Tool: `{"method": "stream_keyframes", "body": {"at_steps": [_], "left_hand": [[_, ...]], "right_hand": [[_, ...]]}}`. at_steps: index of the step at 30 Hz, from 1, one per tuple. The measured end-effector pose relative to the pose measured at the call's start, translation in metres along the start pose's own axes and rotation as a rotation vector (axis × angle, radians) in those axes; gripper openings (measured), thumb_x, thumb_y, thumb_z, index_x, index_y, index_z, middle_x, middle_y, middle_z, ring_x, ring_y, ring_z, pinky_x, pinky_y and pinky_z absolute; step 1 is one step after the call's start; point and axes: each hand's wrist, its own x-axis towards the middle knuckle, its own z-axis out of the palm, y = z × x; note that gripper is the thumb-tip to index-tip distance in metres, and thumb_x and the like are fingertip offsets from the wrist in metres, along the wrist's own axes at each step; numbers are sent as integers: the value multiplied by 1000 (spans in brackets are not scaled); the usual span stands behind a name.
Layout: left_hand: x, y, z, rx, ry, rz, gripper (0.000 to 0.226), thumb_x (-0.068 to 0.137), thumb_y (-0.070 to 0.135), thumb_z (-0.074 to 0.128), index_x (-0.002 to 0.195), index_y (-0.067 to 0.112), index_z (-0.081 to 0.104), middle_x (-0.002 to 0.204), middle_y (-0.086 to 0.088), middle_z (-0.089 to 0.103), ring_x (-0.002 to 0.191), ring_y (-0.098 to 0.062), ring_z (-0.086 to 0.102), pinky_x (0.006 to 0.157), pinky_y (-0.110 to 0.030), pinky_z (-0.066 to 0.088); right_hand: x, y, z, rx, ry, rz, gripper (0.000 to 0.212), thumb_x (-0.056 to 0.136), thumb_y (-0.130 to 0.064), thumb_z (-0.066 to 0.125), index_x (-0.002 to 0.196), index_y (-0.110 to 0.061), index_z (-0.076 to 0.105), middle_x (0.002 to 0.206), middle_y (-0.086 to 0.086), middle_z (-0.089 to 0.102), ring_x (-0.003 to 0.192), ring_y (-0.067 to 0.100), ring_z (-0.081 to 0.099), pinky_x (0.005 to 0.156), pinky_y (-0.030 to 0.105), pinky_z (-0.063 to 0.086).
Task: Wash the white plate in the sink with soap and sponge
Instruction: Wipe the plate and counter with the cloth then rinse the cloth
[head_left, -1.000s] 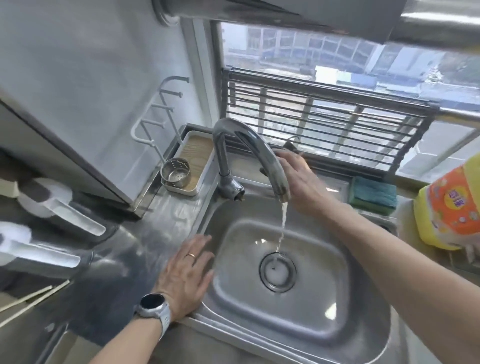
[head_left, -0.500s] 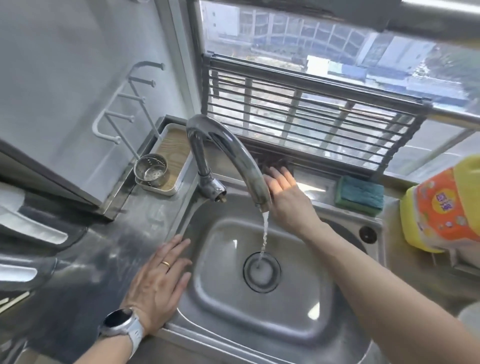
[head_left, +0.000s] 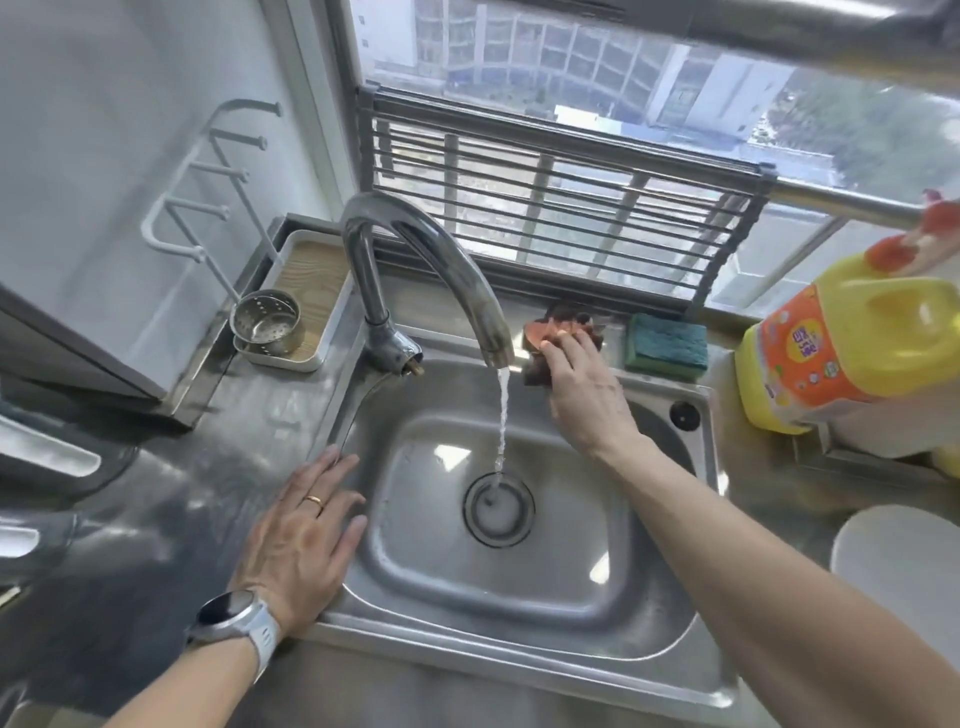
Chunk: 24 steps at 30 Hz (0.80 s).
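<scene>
Two hands — right hand gripping cloth.

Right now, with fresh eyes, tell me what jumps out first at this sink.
The running water catches the eye first, pouring from the curved faucet straight into the drain of the steel sink. Next, the right hand grips a reddish-brown cloth on the back ledge beside a green sponge, while the left hand rests flat on the sink's left rim. At far right stand a bright yellow soap jug and the white plate.
</scene>
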Motion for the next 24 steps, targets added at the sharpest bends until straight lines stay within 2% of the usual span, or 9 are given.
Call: {"method": "stream_keyframes", "body": {"at_steps": [2,4,7,9,11,13,17,21,24], "left_hand": [[0,-1,2,-3,-4,2,40,97,40,41,101,17,74,151,-5,55,152,-25,35,118,-51,37],[-1,-3,3,-23,-1,8,40,97,40,41,101,17,74,150,-6,56,152,-25,35,119,-51,36],[0,-2,2,-23,8,14,42,96,39,41,100,15,75,147,-8,58,149,-28,39,119,-49,32],[0,0,0,-35,11,16,43,96,39,40,99,14,75,146,-9,59,148,-29,41,120,-49,30],[0,-1,0,-40,5,24,42,96,39,40,98,14,74,146,-11,60,147,-30,41,121,-47,28],[0,-1,-1,-44,3,27,42,96,38,40,98,13,74,144,-12,60,147,-31,41,121,-45,26],[0,-1,-2,-65,5,33,43,96,37,40,95,12,74,142,-14,62,145,-33,41,122,-38,20],[0,-3,1,-94,22,42,42,96,36,40,95,11,74,141,-15,62,146,-33,41,120,-48,30],[0,-5,4,-108,48,48,42,96,35,41,95,10,75,139,-16,64,145,-34,43,117,-53,35]], "right_hand": [[-11,13,-5,-64,3,-178,63,86,13,59,145,-5,48,153,19,43,146,40,33,114,52,33],[-22,29,-11,-161,-14,-330,65,80,18,58,141,-4,55,153,20,44,145,41,35,112,52,38],[-42,61,-21,-329,-87,-530,47,81,12,62,126,-2,67,148,21,51,141,41,42,111,55,42],[-57,86,-30,-403,-126,-564,37,85,7,59,119,-2,71,145,19,54,140,39,44,112,52,43],[-77,107,-42,-396,-165,-504,39,84,5,52,116,-4,73,142,17,57,139,38,47,107,50,47],[-104,117,-52,-342,-228,-395,45,75,6,61,116,-7,74,139,14,61,138,36,48,103,49,52],[-184,93,-52,-134,-310,-146,34,75,-22,75,109,-20,76,127,-2,69,134,22,54,108,38,48],[-258,37,-45,73,-291,-59,23,81,-37,68,102,-30,74,110,-17,68,116,6,59,99,25,50],[-247,46,-46,-2,-274,-106,24,79,-27,77,104,-25,74,110,-11,68,112,11,61,96,27,52]]}}
